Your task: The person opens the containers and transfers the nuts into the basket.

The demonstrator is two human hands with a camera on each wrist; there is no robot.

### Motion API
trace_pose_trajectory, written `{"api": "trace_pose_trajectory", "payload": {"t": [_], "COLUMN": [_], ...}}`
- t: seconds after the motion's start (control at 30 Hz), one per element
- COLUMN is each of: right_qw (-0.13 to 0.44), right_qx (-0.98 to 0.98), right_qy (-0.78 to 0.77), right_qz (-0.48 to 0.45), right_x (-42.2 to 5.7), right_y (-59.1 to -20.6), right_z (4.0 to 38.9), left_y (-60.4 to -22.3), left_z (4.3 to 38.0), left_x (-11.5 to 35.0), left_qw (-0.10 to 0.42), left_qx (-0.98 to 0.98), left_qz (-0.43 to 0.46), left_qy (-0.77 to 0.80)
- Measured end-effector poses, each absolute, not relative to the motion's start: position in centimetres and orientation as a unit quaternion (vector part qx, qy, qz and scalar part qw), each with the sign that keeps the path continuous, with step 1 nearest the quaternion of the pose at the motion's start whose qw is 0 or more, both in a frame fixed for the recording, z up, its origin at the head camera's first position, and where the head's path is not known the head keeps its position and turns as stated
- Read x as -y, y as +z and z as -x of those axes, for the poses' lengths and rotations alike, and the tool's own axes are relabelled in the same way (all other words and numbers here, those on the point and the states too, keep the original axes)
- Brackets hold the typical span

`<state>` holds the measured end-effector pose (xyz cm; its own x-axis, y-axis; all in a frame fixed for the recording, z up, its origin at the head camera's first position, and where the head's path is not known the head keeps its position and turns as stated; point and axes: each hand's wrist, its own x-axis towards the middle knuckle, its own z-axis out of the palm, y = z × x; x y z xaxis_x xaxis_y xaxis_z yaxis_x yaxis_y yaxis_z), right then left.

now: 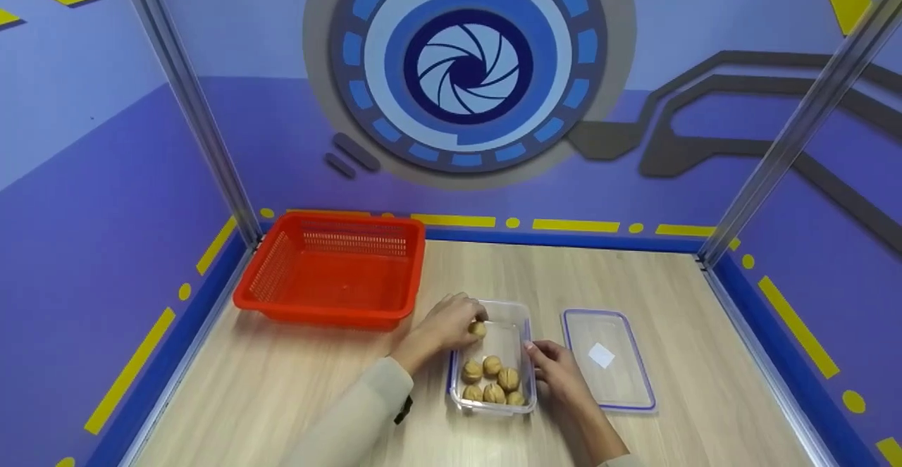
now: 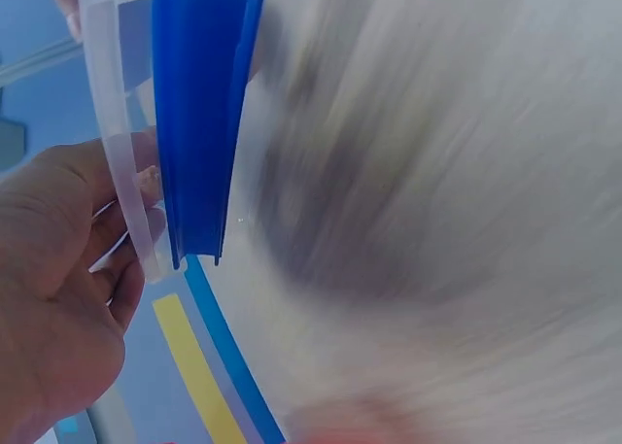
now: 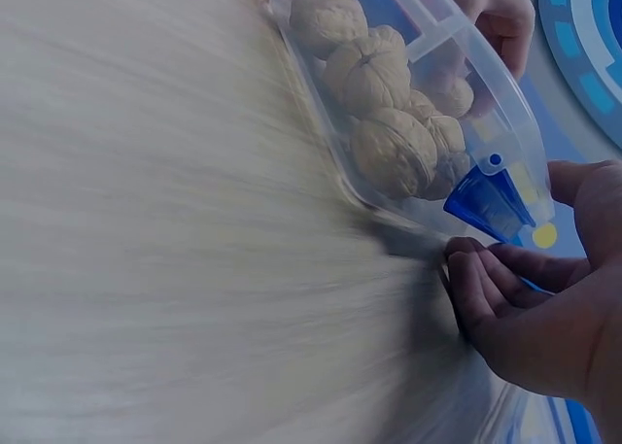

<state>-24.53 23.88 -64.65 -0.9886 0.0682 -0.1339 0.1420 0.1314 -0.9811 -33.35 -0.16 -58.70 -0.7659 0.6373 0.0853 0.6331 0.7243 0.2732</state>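
A clear plastic food container (image 1: 493,307) stands on the table with several walnuts (image 1: 492,392) gathered at its near end. My left hand (image 1: 451,320) reaches over its left rim and pinches one walnut (image 1: 478,329) inside, above the bare far half. In the left wrist view, a blue locking flap (image 2: 204,123) hangs at the container's side beside that hand. My right hand (image 1: 557,368) holds the container's right side, thumb at the rim and fingers against the outside. The right wrist view shows the walnuts (image 3: 394,153) through the clear wall, near that hand's fingertips.
A red plastic basket (image 1: 331,314) with slotted sides stands at the back left. To the right of the container lies its clear lid (image 1: 620,382) with a blue seal and a white label. Purple walls and metal posts (image 1: 789,122) border the wooden table (image 1: 712,382).
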Motion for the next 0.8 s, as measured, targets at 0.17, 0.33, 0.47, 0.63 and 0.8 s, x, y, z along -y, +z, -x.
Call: {"api": "trace_pose_trajectory", "payload": {"t": [0.17,0.33,0.47,0.63,0.8], "right_qw": [0.030,0.031,0.026,0.024,0.023], "right_qx": [-0.747,-0.745,-0.750,-0.745,-0.743], "right_qy": [-0.659,-0.661,-0.656,-0.662,-0.664], "right_qz": [-0.082,-0.082,-0.077,-0.084,-0.086], "right_x": [-23.7,-23.6,-23.7,-23.6,-23.5], "right_y": [-64.4,-64.0,-64.2,-64.3,-64.4], "right_z": [24.2,23.9,23.8,23.8,23.9], "left_y": [-57.9,-56.4,-55.1,-53.9,-53.7], "left_z": [33.4,33.0,32.5,32.2,32.7], "left_x": [0.8,1.9,3.2,5.1,7.1], "left_qw": [0.029,0.037,0.014,-0.021,-0.055], "left_qx": [-0.916,-0.899,-0.886,-0.861,-0.852], "left_qz": [-0.340,-0.332,-0.323,-0.326,-0.316], "left_qy": [0.211,0.284,0.332,0.389,0.415]}}
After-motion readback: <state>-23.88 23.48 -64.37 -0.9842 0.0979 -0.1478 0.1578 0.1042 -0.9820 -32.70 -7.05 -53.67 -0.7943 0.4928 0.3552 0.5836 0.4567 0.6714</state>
